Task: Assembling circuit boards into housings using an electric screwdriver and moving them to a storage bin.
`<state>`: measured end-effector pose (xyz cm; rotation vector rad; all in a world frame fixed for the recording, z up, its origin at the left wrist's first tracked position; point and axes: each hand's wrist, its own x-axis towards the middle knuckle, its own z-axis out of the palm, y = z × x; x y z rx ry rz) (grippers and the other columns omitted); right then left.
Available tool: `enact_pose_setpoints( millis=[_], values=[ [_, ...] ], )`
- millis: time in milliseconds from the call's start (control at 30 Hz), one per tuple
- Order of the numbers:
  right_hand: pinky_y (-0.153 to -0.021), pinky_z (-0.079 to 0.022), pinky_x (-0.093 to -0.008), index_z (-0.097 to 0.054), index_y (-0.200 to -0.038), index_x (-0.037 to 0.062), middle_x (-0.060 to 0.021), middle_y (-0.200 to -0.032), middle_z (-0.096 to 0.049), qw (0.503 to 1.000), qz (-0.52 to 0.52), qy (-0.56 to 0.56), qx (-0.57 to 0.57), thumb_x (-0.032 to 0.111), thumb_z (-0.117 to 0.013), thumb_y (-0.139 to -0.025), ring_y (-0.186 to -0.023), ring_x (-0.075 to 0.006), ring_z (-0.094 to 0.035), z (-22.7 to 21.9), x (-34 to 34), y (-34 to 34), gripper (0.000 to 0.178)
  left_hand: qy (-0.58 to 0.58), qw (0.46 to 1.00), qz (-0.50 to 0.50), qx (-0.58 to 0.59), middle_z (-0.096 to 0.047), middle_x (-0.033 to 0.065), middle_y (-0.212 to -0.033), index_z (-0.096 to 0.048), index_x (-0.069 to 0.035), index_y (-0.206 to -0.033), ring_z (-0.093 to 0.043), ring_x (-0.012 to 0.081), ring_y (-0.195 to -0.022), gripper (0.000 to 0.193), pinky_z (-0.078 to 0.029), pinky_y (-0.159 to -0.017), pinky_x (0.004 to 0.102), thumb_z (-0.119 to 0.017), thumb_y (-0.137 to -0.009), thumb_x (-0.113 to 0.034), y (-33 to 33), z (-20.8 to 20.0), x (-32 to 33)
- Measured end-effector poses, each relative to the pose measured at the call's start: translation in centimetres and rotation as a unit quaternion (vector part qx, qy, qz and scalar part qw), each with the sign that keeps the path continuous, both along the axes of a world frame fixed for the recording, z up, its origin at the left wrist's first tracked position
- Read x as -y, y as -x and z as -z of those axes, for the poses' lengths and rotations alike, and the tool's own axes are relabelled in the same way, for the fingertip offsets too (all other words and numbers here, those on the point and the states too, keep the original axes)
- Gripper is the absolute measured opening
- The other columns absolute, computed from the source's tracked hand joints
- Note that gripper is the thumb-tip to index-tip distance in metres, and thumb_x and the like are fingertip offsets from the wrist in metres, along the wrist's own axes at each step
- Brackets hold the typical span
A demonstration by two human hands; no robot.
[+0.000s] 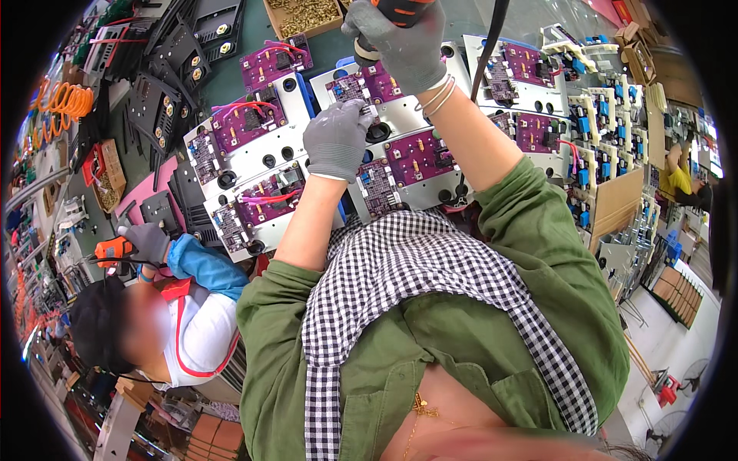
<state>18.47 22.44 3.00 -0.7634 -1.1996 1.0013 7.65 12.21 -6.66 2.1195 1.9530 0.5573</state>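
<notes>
My right hand (411, 54), in a grey glove, is closed around an orange and black power screwdriver (401, 11) at the top of the view. Its tip is hidden behind the hand. Lower and to the left, my gloved left hand (337, 140) rests over a white metal plate, its fingertips pinched at the edge of a small circuit board (344, 88). What they hold, if anything, I cannot make out. Purple circuit boards (419, 157) are mounted on several white metal plates (407, 121) around both hands. Red wires (269, 198) run over some boards on the left.
Black brackets (157, 115) lie piled at the upper left, near a box of brass screws (304, 17). White and blue parts (607, 123) stand stacked on the right. A black cable (492, 42) hangs beside my right hand. A co-worker (192, 330) at left holds an orange tool (114, 250).
</notes>
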Motion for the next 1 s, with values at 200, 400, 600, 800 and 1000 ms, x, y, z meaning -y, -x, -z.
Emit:
enact_pose_setpoints(
  millis=[200, 400, 600, 800, 1000],
  values=[
    [-0.055, -0.044, -0.0239, -0.057, -0.069, 0.0070, 0.0027, -0.065, -0.057, 0.996, 0.019, -0.029, 0.080, 0.001, -0.071, -0.072, -0.059, -0.0075, -0.055, 1.2, -0.2, -0.1, 0.016, -0.002, 1.000, -0.001, 0.018, -0.069, 0.0076, -0.089, -0.069, -0.016, -0.097, -0.066, 0.0249, -0.082, 0.025, -0.051, -0.071, 0.0363, -0.064, -0.081, -0.034, -0.1, -0.2, 0.2],
    [-0.058, -0.047, -0.0229, -0.059, -0.080, 0.0062, 0.0007, -0.067, -0.058, 0.999, 0.009, -0.010, 0.050, 0.002, -0.070, -0.075, -0.059, -0.0095, -0.057, 0.5, 1.1, -0.3, 0.013, 0.022, 0.994, -0.030, 0.102, -0.068, 0.0094, -0.089, -0.069, -0.013, -0.102, -0.066, 0.0253, -0.081, 0.030, -0.051, -0.070, 0.0368, -0.068, -0.080, -0.034, 0.1, -0.8, 0.2],
    [-0.061, -0.051, -0.0264, -0.055, -0.096, 0.0017, -0.0050, -0.072, -0.060, 0.977, -0.071, 0.071, -0.185, 0.003, -0.063, -0.082, -0.065, -0.0144, -0.061, -5.2, 3.9, -0.9, 0.015, 0.023, 0.975, -0.094, 0.200, -0.067, 0.0106, -0.086, -0.069, -0.013, -0.106, -0.065, 0.0234, -0.075, 0.037, -0.050, -0.068, 0.0342, -0.072, -0.077, -0.036, 0.8, -2.6, -1.2],
    [-0.064, -0.053, -0.0312, -0.055, -0.095, 0.0005, -0.0077, -0.075, -0.061, 0.985, -0.117, 0.029, -0.127, 0.011, -0.065, -0.084, -0.067, -0.0183, -0.062, -4.7, 4.5, -2.3, 0.019, -0.030, 0.944, -0.059, 0.323, -0.068, 0.0102, -0.083, -0.072, -0.008, -0.096, -0.065, 0.0200, -0.071, 0.022, -0.050, -0.065, 0.0293, -0.072, -0.079, -0.023, 0.5, -2.5, -1.1],
    [-0.067, -0.054, -0.0345, -0.056, -0.090, 0.0000, -0.0085, -0.074, -0.061, 0.894, -0.283, -0.242, -0.248, 0.012, -0.065, -0.083, -0.067, -0.0202, -0.062, -2.1, 1.4, -2.4, 0.017, -0.055, 0.957, -0.044, 0.282, -0.068, 0.0091, -0.080, -0.073, -0.009, -0.096, -0.065, 0.0211, -0.069, 0.020, -0.050, -0.063, 0.0298, -0.072, -0.079, -0.020, 0.0, -3.6, -0.7]
  ],
)
